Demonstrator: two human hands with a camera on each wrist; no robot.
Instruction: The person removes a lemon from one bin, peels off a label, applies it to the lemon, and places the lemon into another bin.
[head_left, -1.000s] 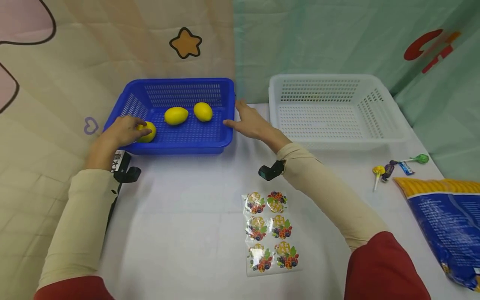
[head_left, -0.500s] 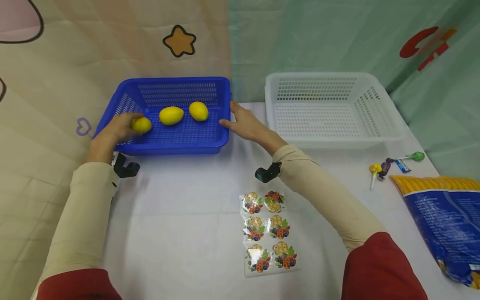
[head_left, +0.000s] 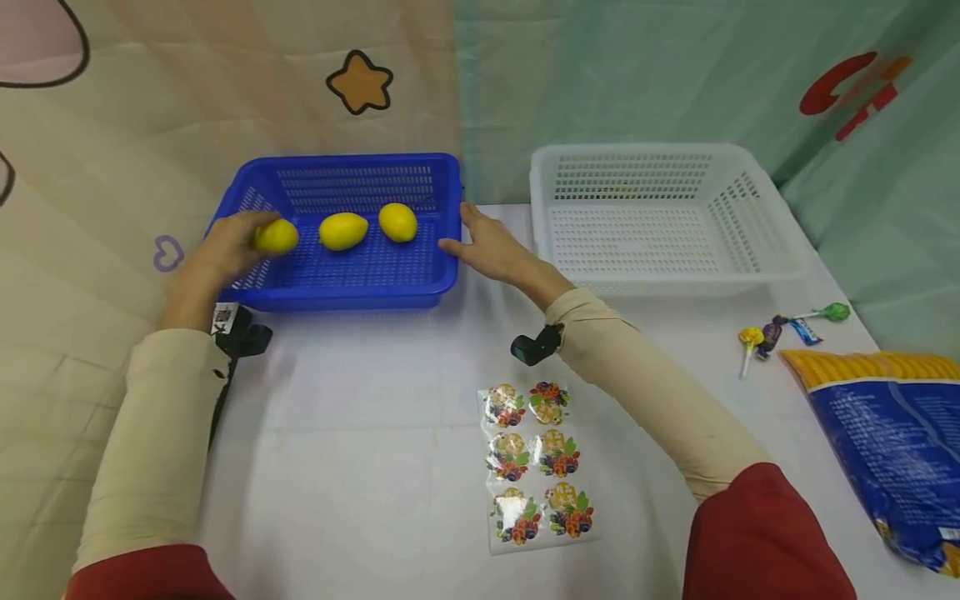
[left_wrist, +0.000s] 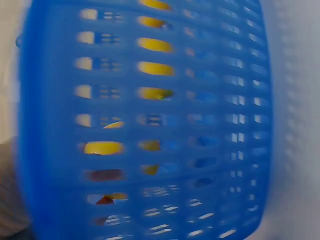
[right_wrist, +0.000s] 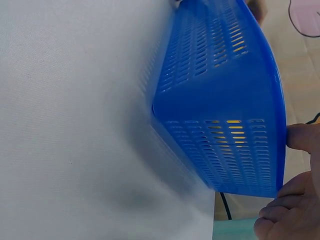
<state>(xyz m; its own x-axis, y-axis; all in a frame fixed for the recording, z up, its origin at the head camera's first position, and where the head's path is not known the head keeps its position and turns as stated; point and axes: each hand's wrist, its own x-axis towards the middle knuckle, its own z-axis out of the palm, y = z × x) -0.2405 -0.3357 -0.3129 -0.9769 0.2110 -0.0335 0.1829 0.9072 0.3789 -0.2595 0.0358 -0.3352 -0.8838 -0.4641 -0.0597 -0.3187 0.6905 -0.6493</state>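
The left hand (head_left: 225, 250) grips a lemon (head_left: 276, 236) at nine o'clock inside the blue basket (head_left: 352, 292), at ten o'clock on the counter (head_left: 360, 433). The right hand (head_left: 495, 248), fingers straight, rests against the basket's three o'clock wall. Two more lemons (head_left: 343, 231) lie inside.

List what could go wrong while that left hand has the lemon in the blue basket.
1. The left hand holds the lemon close to the blue basket side wall; it may knock the wall.
2. Two loose lemons lie beside it and could roll if bumped.
3. The right hand only rests open against the basket, so it may slide.
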